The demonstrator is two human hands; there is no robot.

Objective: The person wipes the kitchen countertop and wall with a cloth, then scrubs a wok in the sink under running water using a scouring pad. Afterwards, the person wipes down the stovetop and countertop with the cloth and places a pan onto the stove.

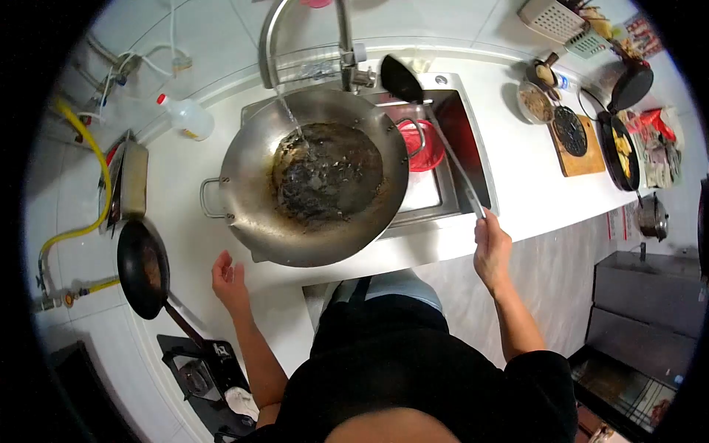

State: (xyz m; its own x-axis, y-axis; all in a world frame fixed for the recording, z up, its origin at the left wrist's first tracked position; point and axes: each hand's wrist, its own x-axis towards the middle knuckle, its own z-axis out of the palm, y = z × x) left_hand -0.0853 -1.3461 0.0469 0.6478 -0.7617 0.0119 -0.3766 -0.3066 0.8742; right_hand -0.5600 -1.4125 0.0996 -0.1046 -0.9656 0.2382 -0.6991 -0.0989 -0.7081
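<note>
A large metal wok rests over the sink, and water runs from the faucet into it. Dark, murky water covers its bottom. My right hand is closed round the end of a long-handled ladle, whose black bowl is raised above the back of the sink, right of the wok. My left hand is open and empty, fingers slightly curled, just below the wok's lower left rim. A red basket sits in the sink, partly hidden by the wok.
A black frying pan lies at the left, near the gas stove. Behind it stand a plastic bottle and a metal tray. On the right counter are a bowl, a cutting board and another pan.
</note>
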